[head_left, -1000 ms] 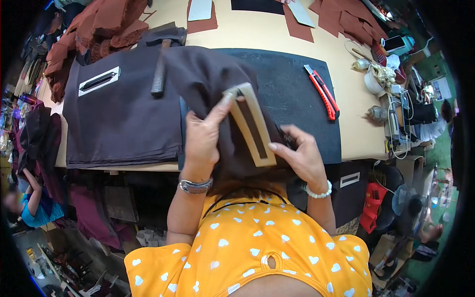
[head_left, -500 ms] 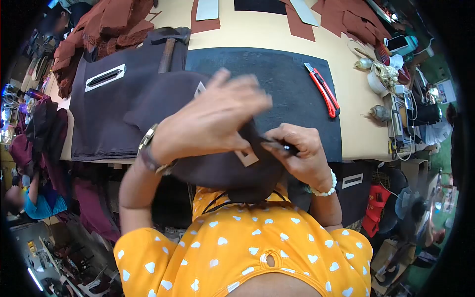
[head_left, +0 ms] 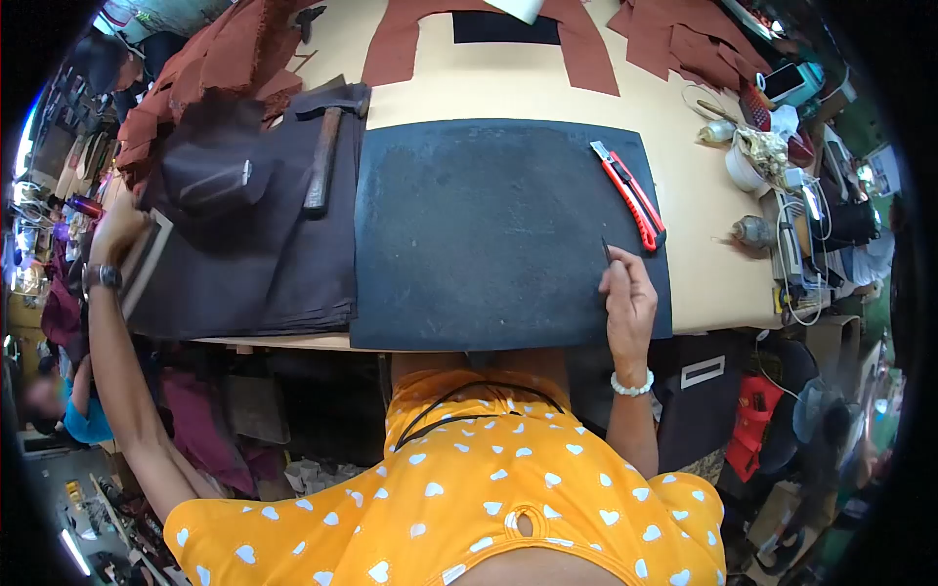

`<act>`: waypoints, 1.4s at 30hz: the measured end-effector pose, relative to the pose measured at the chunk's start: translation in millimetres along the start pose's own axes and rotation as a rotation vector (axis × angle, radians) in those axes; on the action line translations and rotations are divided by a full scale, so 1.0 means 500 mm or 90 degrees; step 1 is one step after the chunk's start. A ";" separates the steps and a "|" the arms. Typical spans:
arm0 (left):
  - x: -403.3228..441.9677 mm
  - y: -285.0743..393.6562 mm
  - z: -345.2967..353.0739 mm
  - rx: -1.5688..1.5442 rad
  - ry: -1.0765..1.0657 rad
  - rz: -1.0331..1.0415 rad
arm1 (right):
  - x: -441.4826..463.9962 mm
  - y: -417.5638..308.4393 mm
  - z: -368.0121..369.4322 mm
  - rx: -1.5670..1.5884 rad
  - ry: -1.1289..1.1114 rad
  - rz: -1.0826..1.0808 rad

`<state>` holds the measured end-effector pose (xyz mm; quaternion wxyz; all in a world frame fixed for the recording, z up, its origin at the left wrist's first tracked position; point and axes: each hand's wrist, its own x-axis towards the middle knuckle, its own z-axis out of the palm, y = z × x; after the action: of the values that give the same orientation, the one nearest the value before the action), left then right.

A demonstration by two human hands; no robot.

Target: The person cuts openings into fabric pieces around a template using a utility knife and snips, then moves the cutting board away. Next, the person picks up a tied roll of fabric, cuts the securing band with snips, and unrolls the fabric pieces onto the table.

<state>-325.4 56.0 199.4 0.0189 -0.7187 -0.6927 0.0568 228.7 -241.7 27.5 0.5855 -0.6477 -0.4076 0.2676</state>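
Note:
My left hand (head_left: pixel 119 227) is at the far left, closed on the edge of a dark fabric piece (head_left: pixel 210 166) that is partly lifted and curled over the dark fabric stack (head_left: pixel 313 264). A pale rectangular frame (head_left: pixel 151 262) shows on the cloth beside that hand. Above the right part of the black mat (head_left: pixel 479 234), my right hand (head_left: pixel 628 293) pinches a thin dark pointed tool (head_left: pixel 606 250). A hammer (head_left: pixel 323 161) rests on the stack. The red cutter (head_left: pixel 630 195) lies on the mat, just above my right hand.
Reddish-brown fabric pieces (head_left: pixel 210 59) lie at the back left, with more at the back right. Jars, cables and a phone (head_left: pixel 782 82) crowd the table's right side. A co-worker's blue sleeve (head_left: pixel 86 422) shows at the lower left.
My left hand has moved far left with the dark fabric, uncovering the mat. My right hand has let go of the fabric and moved slightly right, still holding the thin tool.

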 end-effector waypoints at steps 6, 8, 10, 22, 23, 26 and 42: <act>-0.122 0.337 0.130 -0.592 -0.189 -0.020 | 0.011 -0.008 0.025 0.127 0.026 0.067; -0.226 0.552 0.118 -0.897 -0.199 -0.013 | 0.008 -0.029 0.036 0.188 -0.030 0.124; -0.239 0.657 0.195 -1.037 -0.169 0.018 | -0.010 -0.073 0.061 0.214 -0.065 0.102; -0.351 0.802 0.221 -1.394 -0.124 0.112 | -0.038 -0.069 0.123 0.412 -0.105 0.210; -0.351 0.800 0.221 -1.387 -0.133 0.126 | -0.034 -0.074 0.119 0.412 -0.109 0.217; -0.351 0.800 0.213 -1.368 -0.148 0.179 | -0.028 -0.086 0.110 0.391 -0.109 0.215; -0.381 0.796 0.197 -1.343 -0.136 0.234 | -0.043 -0.096 0.105 0.421 -0.062 0.188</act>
<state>53.2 -154.9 70.1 -0.6799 -0.4570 -0.2715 -0.5051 163.9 -232.7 62.7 0.6979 -0.4620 -0.2287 0.4972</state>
